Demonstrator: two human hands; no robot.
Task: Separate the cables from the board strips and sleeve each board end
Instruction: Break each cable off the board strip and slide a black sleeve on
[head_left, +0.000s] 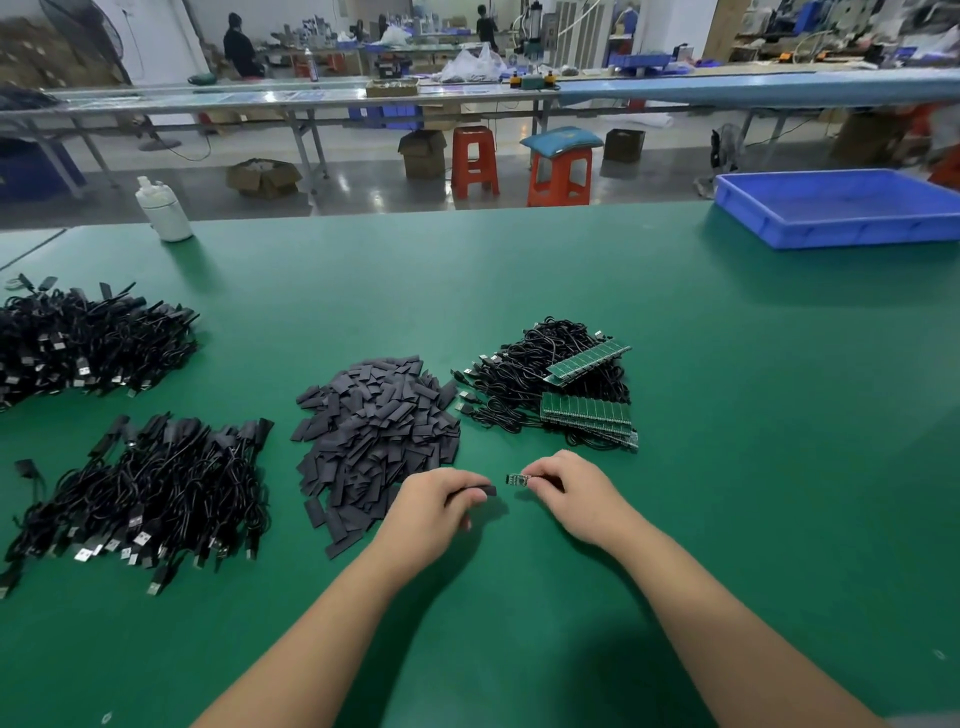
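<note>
My left hand (434, 501) pinches a flat black sleeve (483, 490), its open end pointing right. My right hand (569, 491) pinches a small green board end (518, 479), held a short gap from the sleeve. A heap of loose black sleeves (376, 431) lies just left of my hands. Behind my right hand sits a bundle of black cables (524, 379) still joined to green board strips (587, 413). On the left lie two piles of sleeved cables, one near (150, 493) and one far (88, 343).
A blue plastic tray (841, 208) stands at the far right of the green table (727, 467). A white bottle (165, 210) stands at the far left edge. Beyond the table are orange stools, boxes and other benches with people.
</note>
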